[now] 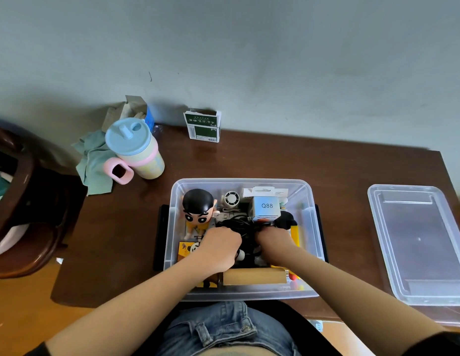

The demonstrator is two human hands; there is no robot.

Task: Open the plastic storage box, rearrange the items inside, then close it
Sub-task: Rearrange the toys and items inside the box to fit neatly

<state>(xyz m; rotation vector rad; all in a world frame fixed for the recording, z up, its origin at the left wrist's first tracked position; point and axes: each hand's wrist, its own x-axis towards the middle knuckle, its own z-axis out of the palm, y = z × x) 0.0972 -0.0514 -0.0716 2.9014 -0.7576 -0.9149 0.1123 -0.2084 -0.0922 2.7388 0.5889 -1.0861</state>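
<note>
Head cam showed we were mid-task: the storage box (pixel 243 183) sat open at the table's near edge, its lid (pixel 419 242) lying flat well off to the right, so opening was done. Our left hand (pixel 219 249) and right hand (pixel 273 244) were both down inside, fingers curled around a tangle of black cables (pixel 239 226) between the cartoon figure (pixel 198 211) and the Q88 box (pixel 267 207). We'd say rearranging was underway; closing was still left.
</note>
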